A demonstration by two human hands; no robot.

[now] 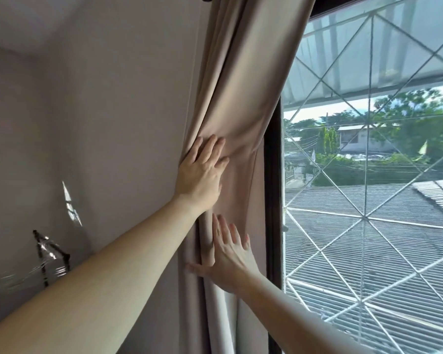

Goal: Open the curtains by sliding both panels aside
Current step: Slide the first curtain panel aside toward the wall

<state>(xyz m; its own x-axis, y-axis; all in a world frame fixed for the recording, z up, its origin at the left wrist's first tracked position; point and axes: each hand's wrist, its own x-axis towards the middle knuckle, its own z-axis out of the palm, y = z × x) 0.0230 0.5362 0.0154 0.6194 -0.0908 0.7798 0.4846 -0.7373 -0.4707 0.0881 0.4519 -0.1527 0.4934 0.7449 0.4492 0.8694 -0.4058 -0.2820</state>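
Observation:
A beige curtain panel hangs bunched at the left side of the window, against the wall. My left hand lies flat on its folds at mid height, fingers spread and pressing the cloth toward the wall. Below it my right hand also rests flat on the folds, fingers pointing up and the thumb out to the left. Neither hand closes around the cloth. The other panel is out of sight.
The dark window frame stands just right of the curtain. Behind the glass is a white diamond-pattern grille, with roofs and trees beyond. The plain wall fills the left, with some clear tape stuck low on it.

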